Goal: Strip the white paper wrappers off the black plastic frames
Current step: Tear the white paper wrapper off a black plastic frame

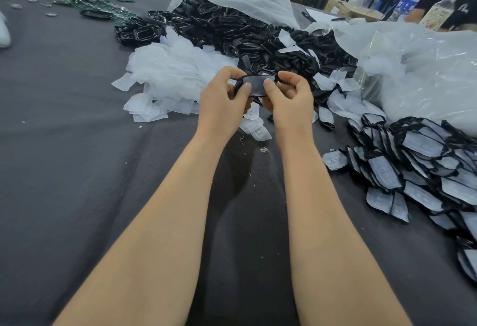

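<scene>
Now my left hand [222, 103] and right hand [291, 103] pinch the black oval plastic frame [238, 85]; I'd anchor one end, peeling its white paper wrapper [256, 85] evenly.

One black frame [255, 85] sits level at centre, pinched at both ends. Bare frames [245, 34] heap at twelve o'clock, shed white wrappers [175, 78] at eleven, wrapped frames [426, 168] at three.

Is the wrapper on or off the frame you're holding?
Apparently off: the frame, pinched by left hand and right hand, shows a dark centre, unlike the white-covered pile at right.
</scene>
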### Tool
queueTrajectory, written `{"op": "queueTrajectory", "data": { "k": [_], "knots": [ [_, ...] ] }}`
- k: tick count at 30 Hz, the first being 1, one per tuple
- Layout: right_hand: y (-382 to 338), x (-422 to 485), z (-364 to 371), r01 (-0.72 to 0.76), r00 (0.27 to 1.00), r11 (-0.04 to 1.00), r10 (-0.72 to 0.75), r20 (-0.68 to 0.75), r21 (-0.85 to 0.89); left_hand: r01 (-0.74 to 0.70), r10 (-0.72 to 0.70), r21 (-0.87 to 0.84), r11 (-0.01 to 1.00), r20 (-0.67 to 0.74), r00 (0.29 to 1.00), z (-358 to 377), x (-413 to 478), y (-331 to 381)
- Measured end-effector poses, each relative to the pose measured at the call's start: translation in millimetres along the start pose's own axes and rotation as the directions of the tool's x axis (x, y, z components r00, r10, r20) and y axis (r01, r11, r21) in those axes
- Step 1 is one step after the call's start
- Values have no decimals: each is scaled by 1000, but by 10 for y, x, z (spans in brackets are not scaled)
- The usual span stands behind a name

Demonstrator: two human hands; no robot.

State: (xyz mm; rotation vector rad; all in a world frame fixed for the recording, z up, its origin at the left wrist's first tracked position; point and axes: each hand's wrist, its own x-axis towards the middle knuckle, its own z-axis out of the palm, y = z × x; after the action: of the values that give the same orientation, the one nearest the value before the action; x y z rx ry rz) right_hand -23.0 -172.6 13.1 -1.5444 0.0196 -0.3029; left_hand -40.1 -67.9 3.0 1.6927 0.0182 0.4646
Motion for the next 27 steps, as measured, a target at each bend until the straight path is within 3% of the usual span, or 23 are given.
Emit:
{"op": "queueTrajectory", "data": {
  "k": [2, 4, 12, 18, 22, 27],
  "knots": [
    [-6, 23, 2, -121, 992, 983, 116, 42, 138, 5, -5, -5, 1000, -6, 1000, -6, 8, -5],
    [1, 33, -3, -161, 986, 977, 154, 59, 143, 5, -5, -8, 1000, -6, 1000, -5, 9, -15],
    [41, 51, 19, 4, 1000, 994, -5, -14, -110, -20, 20, 22, 1000, -10, 1000, 14, 8, -25],
    [39, 52, 8, -11, 1000, 997, 9, -22, -75, -12, 12, 35, 999, 11, 1000, 7, -3, 0],
    [26, 43, -24, -61, 997, 998, 63, 47, -30, 20, -21, 46, 999, 7, 1000, -1, 1, 4],
    [-2, 21, -20, -9, 996, 996, 16, 84, -83, 62, -62, 17, 998, -8, 998, -15, -2, 4]
  ]
}}
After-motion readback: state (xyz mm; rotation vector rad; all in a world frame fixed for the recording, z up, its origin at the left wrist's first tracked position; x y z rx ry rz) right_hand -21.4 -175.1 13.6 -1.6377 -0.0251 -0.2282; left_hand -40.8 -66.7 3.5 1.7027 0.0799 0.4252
